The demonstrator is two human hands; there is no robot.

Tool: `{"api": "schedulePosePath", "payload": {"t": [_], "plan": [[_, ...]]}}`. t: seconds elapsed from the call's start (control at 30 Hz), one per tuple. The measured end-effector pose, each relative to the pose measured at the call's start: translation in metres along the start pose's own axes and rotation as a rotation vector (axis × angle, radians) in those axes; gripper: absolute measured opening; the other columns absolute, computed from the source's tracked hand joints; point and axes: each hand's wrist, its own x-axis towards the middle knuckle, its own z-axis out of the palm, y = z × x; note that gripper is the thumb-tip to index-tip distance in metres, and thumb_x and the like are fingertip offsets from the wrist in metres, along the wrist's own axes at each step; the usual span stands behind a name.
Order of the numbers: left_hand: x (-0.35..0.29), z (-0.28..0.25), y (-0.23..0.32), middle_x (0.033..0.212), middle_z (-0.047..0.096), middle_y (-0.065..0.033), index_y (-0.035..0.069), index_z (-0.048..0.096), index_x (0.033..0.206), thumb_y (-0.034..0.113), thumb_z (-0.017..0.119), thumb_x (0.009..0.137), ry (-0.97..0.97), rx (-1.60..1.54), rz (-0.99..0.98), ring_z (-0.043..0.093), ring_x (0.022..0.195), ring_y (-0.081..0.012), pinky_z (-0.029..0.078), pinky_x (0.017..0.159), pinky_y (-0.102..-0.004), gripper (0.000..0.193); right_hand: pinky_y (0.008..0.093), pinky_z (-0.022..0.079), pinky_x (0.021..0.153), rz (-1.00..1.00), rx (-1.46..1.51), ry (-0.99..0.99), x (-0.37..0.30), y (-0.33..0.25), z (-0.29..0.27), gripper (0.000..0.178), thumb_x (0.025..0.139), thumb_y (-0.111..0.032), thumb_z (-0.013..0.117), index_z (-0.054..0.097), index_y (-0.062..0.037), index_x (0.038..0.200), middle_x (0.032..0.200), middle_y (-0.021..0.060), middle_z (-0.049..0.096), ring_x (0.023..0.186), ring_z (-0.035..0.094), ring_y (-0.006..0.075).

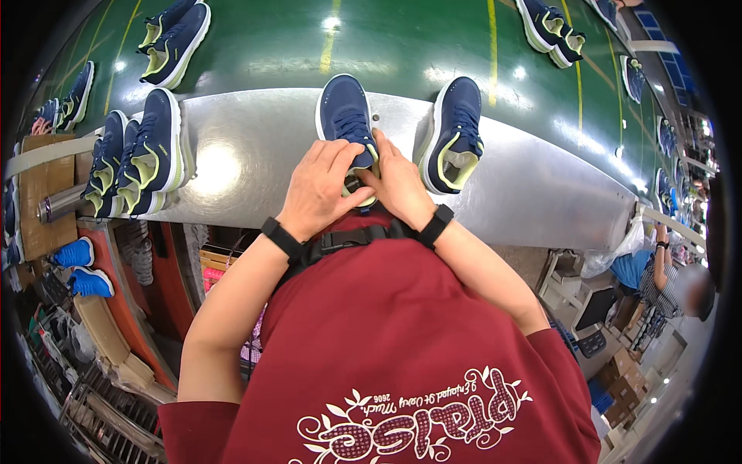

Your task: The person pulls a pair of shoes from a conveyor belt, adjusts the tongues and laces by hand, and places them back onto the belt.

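A navy blue sneaker (345,110) with a white sole and a lime-yellow lining stands on the metal ledge in front of me, toe pointing away. My left hand (318,189) grips its left side, fingers lying over the laces and thumb near the collar. From the other side my right hand (398,184) holds the collar, fingers along the upper and thumb by the shoe's opening. My hands cover part of the tongue and the heel. Just to the right sits a matching sneaker (457,127), touched by neither hand.
Several more navy sneakers (157,147) stand at the ledge's left end. Beyond the metal ledge (533,174) runs a green belt (417,46) carrying other sneakers (176,46). Blue shoes (89,282) sit on a rack at lower left. Another person (668,282) works at far right.
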Motion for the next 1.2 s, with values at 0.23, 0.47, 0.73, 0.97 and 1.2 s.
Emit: {"api": "schedulePosePath", "payload": {"t": [0.23,0.47,0.73,0.97,1.2], "plan": [[0.015,0.018,-0.014,0.094,0.058,-0.0085,0.005,0.063,0.098,0.006,0.073,0.068,0.016,0.037,0.075,0.057,0.087,-0.0275,0.048,0.073,-0.0363,0.032,0.0416,0.046,0.082,-0.206,-0.055,0.316,-0.028,0.001,-0.034,0.033,0.074,-0.014,0.070,0.060,-0.0020,0.103,0.097,0.0129,0.061,0.092,0.057,0.0333],[0.023,0.040,-0.004,0.086,0.057,-0.0072,0.003,0.062,0.090,0.002,0.067,0.066,0.099,0.139,0.147,0.058,0.081,-0.0252,0.049,0.066,-0.0346,0.025,0.0373,0.039,0.082,-0.438,-0.393,0.030,-0.025,0.005,-0.012,0.032,0.070,-0.020,0.070,0.063,0.0002,0.093,0.087,0.0106,0.061,0.092,0.054,0.0265],[0.059,0.031,0.013,0.082,0.055,-0.0072,0.004,0.061,0.075,0.010,0.064,0.064,-0.399,0.397,0.497,0.057,0.080,-0.0216,0.051,0.061,-0.0319,0.012,0.0324,0.038,0.082,-0.672,-0.837,0.267,-0.003,0.032,0.028,0.019,0.078,-0.015,0.055,0.069,-0.0095,0.089,0.099,0.0041,0.062,0.103,0.051,0.0211],[0.050,0.026,0.005,0.093,0.058,-0.0101,0.003,0.064,0.096,0.008,0.065,0.074,-0.187,0.175,0.274,0.058,0.090,-0.0271,0.050,0.073,-0.0358,0.022,0.0340,0.037,0.077,-0.408,-0.827,0.199,-0.010,0.017,0.009,0.016,0.075,-0.013,0.057,0.067,-0.0074,0.087,0.083,0.0063,0.063,0.090,0.054,0.0213],[-0.001,0.029,-0.015,0.101,0.058,-0.0118,0.006,0.061,0.110,0.020,0.067,0.083,-0.128,-0.006,-0.084,0.057,0.096,-0.0304,0.047,0.081,-0.0379,0.031,0.0377,0.038,0.078,-0.313,-0.656,0.264,-0.038,0.031,-0.029,0.022,0.072,-0.016,0.065,0.063,-0.0056,0.091,0.083,0.0076,0.061,0.091,0.054,0.0253]]}}
